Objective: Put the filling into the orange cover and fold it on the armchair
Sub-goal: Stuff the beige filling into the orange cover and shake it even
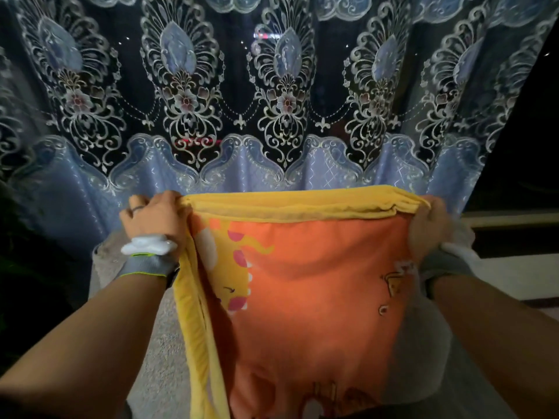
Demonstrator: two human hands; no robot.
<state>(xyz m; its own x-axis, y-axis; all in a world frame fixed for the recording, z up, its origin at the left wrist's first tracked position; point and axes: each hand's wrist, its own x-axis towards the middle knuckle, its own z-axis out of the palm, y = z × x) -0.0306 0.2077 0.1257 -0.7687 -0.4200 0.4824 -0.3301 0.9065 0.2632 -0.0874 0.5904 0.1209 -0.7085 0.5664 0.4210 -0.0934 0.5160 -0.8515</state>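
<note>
The orange cover (317,291), printed with cartoon animals and edged in yellow, hangs stretched between my hands in front of me. My left hand (154,216) grips its upper left corner. My right hand (429,225) grips the upper right corner. The yellow top edge (290,204) runs taut between them, and a yellow side strip (196,322) hangs down on the left. Whether the filling is inside the cover I cannot tell. The grey armchair (157,343) lies below and behind the cover, mostly hidden by it.
A blue and white lace curtain (272,101) hangs across the whole background, close behind the cover. A dark window area (520,152) and a pale ledge (514,219) sit at the right. The left side is dark.
</note>
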